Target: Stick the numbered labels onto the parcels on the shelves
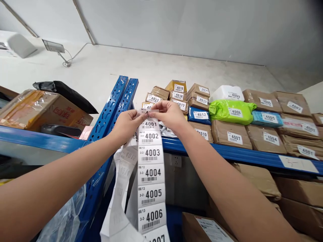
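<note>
A long white strip of numbered barcode labels (151,174) hangs down in front of me, reading 4001 downward. My left hand (127,125) pinches the strip's top left edge. My right hand (169,115) pinches the top right, fingers pressed on a label at the very top. Both hands are closed on the strip, held up before a blue shelf (242,155). The strip's used backing curls down behind to the left.
Several labelled brown parcels (233,136), a green bag (230,111) and blue packets lie on the shelf at right. A blue upright post (111,111) stands at centre left. A taped box (40,109) and a black bag sit on the left shelf. More boxes lie below.
</note>
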Tool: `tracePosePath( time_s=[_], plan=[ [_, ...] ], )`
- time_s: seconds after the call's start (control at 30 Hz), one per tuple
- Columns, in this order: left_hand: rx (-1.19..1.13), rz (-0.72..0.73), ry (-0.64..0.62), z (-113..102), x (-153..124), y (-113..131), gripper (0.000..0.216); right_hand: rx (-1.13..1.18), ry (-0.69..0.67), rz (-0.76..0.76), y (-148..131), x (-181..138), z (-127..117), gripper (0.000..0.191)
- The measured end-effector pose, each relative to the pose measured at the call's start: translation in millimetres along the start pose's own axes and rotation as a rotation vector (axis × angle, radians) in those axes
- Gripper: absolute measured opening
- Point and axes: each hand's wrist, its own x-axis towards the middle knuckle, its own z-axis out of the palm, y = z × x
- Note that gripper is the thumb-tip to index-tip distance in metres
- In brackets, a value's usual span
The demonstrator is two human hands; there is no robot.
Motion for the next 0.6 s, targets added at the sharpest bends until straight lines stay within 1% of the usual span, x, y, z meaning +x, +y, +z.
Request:
tracePosePath(
  time_s=[0.07,0.1,0.13,0.17,0.23,0.27,0.3,0.37,0.43,0.5,0.6],
  plan=[
    [-0.040,-0.096,-0.030,-0.9,-0.7,1.1,0.034,-0.022,-0.026,-0.003,0.1,5.0,-1.7,0.008],
    [-0.061,-0.144,-0.074,-1.1,-2.4,1.3,0.032,-0.055,0.002,-0.034,0.9,9.6,-3.2,0.007],
    [-0.067,-0.185,-0.126,-1.0,-5.1,1.1,0.030,-0.098,0.069,-0.090,2.2,16.0,-5.2,0.006],
    [-0.053,-0.211,-0.172,-0.2,-8.8,0.6,0.029,-0.147,0.166,-0.161,4.3,24.4,-7.4,0.006],
    [0.000,-0.225,-0.221,3.0,-19.0,-2.0,0.031,-0.252,0.378,-0.279,10.7,46.3,-12.2,0.006],
    [0.013,-0.224,-0.237,5.3,-24.9,-3.8,0.031,-0.311,0.450,-0.301,14.7,59.0,-14.4,0.007],
    [0.003,-0.225,-0.258,7.7,-30.9,-5.9,0.031,-0.373,0.484,-0.293,19.0,71.8,-16.3,0.009],
    [-0.067,-0.237,-0.294,11.6,-42.2,-10.4,0.029,-0.510,0.476,-0.229,27.3,95.2,-18.8,0.014],
    [-0.113,-0.241,-0.316,12.8,-50.7,-14.6,0.027,-0.643,0.445,-0.178,33.3,111.9,-19.8,0.017],
    [-0.126,-0.233,-0.322,10.8,-55.6,-17.9,0.028,-0.747,0.423,-0.153,36.1,120.8,-20.3,0.016],
    [-0.152,-0.233,-0.329,4.1,-57.0,-21.0,0.026,-0.867,0.380,-0.141,34.9,123.5,-22.7,0.017]
  ],
)
